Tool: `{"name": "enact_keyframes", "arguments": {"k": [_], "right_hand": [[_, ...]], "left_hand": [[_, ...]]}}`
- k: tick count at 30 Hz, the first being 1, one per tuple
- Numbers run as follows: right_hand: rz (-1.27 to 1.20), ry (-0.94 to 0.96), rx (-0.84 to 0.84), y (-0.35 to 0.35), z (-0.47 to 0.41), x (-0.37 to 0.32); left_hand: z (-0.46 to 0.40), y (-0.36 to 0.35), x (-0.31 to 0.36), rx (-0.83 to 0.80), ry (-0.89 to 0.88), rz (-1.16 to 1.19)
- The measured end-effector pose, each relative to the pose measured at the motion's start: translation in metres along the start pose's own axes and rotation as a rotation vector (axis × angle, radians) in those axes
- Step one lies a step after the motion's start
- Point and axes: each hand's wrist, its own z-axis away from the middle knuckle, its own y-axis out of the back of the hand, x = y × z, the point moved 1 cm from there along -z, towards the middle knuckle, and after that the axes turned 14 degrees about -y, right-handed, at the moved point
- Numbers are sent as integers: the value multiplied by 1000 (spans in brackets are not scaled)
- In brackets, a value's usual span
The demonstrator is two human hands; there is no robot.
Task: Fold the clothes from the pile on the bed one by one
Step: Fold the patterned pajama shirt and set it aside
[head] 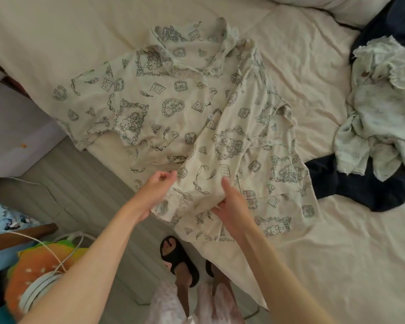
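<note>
the printed shirt (173, 108) lies spread collar-up across the bed (313, 265), its hem at six o'clock near the edge, likely so it can be squared before folding. the left hand (158, 190) pinches the lace hem; the right hand (232, 206) has its grip curled on bunched cloth beside it. the pile (381, 122) waits at three o'clock.

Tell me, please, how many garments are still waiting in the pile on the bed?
2 that I can tell: a pale green crumpled garment on top at the bed's right side, and a dark navy garment under it. More may be hidden beneath or outside the frame.
</note>
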Motion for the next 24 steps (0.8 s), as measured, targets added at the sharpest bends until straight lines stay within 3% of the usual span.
{"name": "enact_keyframes", "arguments": {"k": [4, 9, 13, 16, 19, 22, 24], "right_hand": [[98, -30, -18, -6, 1, 17], [116, 76, -5, -11, 5, 39], [533, 76, 187, -12, 0, 53], [742, 282, 455, -10, 0, 43], [999, 712, 654, -21, -2, 19], [1284, 999, 610, -48, -18, -6], [1499, 989, 503, -71, -28, -22]], "left_hand": [[1, 5, -10, -60, -48, -86], [12, 25, -19, 195, -189, 50], [10, 40, -43, 221, -186, -149], [-5, 60, -58, 271, -99, -217], [-25, 85, -58, 395, -111, -224], [-45, 114, -46, 550, -169, -318], [-59, 136, -38, 630, -245, -440]]}}
